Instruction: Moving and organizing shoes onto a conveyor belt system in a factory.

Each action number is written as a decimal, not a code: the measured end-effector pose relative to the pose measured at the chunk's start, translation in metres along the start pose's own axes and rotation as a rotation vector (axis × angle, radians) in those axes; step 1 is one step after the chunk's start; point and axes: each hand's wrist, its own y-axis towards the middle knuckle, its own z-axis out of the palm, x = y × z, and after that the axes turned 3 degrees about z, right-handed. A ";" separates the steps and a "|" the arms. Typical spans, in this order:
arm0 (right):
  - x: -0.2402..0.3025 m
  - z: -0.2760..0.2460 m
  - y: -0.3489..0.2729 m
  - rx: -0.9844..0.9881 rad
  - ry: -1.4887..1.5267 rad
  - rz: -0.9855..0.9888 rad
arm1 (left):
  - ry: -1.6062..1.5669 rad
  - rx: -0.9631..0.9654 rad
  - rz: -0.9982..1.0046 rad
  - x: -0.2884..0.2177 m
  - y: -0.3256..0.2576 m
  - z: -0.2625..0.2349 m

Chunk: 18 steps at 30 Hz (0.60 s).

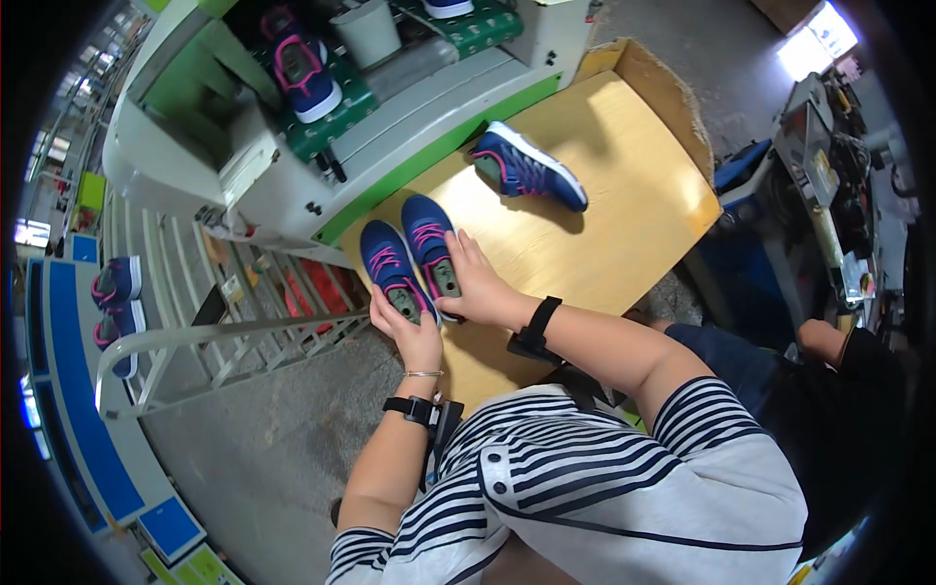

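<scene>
Your left grip (402, 324) is closed around the heel end of the left shoe (382, 255), and your right grip (478, 285) is clamped on the heel end of the right shoe (425, 222), its fingers along the outer side. You have the two side by side, navy with pink laces, toes pointing away from you, at the left edge of the wooden bench (624, 146); whether their soles rest on it, you cannot tell. Farther along the bench, apart from your pair, a third shoe (534, 174) lies with its toe toward your right and its white sole edge facing away from you. Beyond the bench stands a white-and-green machine (458, 127), with another shoe (307, 78) on its green support and a pale bucket (367, 34) nearby. To your left are a metal rack (244, 336) and, past it, more shoes (117, 310); to your right, a co-worker's hand (822, 339).
</scene>
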 end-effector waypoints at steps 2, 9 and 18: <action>0.008 -0.029 0.005 -0.147 -0.199 -0.173 | 0.029 -0.025 0.033 0.008 0.004 0.003; -0.160 -0.152 0.011 -0.348 0.023 0.375 | 0.196 0.182 0.241 -0.032 0.039 -0.013; -0.086 -0.263 0.031 -0.145 0.263 0.250 | 0.610 0.462 0.692 -0.062 0.066 0.017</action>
